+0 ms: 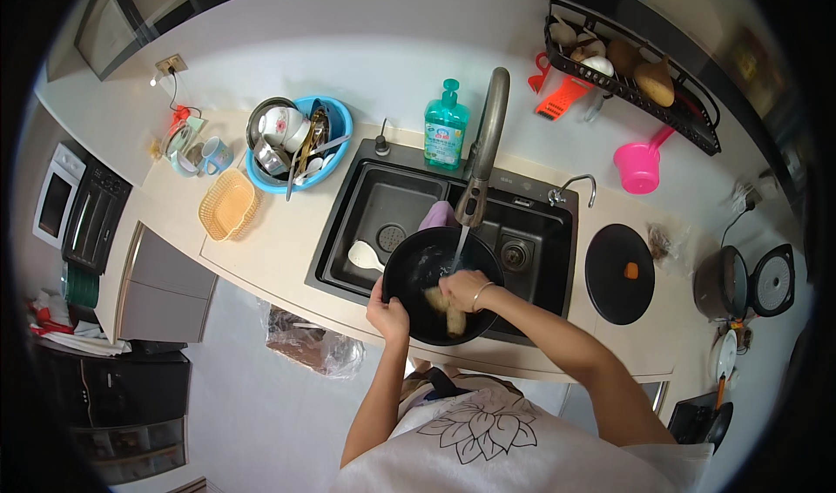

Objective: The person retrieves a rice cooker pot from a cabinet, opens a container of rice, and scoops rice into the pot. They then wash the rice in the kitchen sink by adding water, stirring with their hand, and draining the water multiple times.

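Observation:
Over the front of the black double-bowl sink [322, 258], my left hand [389, 315] grips the left rim of a dark round pan [418, 258]. My right hand [465, 289] is inside it, closed on a tan scrubber [455, 323] that looks like a loofah and is slightly blurred. Water [461, 245] runs from the curved metal faucet [488, 127] into the pan beside my right hand. A white rice paddle [364, 256] lies in the left bowl, partly covered by the pan. Behind the pan a lilac cloth [439, 215] hangs over the sink divider.
Left of the sink stand a blue basin [346, 111] heaped with dishes and a yellow plastic basket [228, 209]. A green soap bottle [446, 130] stands behind the sink. To the right are a small tap [575, 189], a black round board [617, 290] and an open-lidded rice cooker [718, 284].

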Available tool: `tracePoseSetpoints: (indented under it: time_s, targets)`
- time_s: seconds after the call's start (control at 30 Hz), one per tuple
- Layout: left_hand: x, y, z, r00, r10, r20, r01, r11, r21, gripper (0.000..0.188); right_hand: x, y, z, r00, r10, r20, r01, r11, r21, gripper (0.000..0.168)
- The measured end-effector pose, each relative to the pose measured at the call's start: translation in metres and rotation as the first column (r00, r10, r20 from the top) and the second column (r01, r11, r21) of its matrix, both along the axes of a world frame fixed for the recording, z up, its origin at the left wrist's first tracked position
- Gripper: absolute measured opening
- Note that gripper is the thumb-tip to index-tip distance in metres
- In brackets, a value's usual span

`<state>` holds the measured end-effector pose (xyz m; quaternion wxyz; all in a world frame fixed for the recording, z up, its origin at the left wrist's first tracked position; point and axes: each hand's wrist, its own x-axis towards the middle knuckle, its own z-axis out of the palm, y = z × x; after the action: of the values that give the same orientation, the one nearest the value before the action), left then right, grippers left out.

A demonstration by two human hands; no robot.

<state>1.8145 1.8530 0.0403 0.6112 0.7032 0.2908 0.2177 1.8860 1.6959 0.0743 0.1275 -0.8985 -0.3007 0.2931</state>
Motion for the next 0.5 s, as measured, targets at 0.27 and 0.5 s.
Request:
tracePoseSetpoints:
  time_s: [0.27, 0.5]
  targets:
    - [0.000, -0.001, 0.006, 1.000, 0.016, -0.023, -0.015, 0.999, 0.050, 0.045, -0.005, -0.009, 0.015, 0.944, 0.012, 0.330, 0.003, 0.999, -0.046, 0.013]
    - [0.000, 0.001, -0.001, 0.999, 0.005, -0.037, -0.002, 0.996, 0.090, 0.047, 0.052, 0.059, 0.080, 0.723, -0.286, 0.629, 0.031, 0.923, 0.385, 0.017]
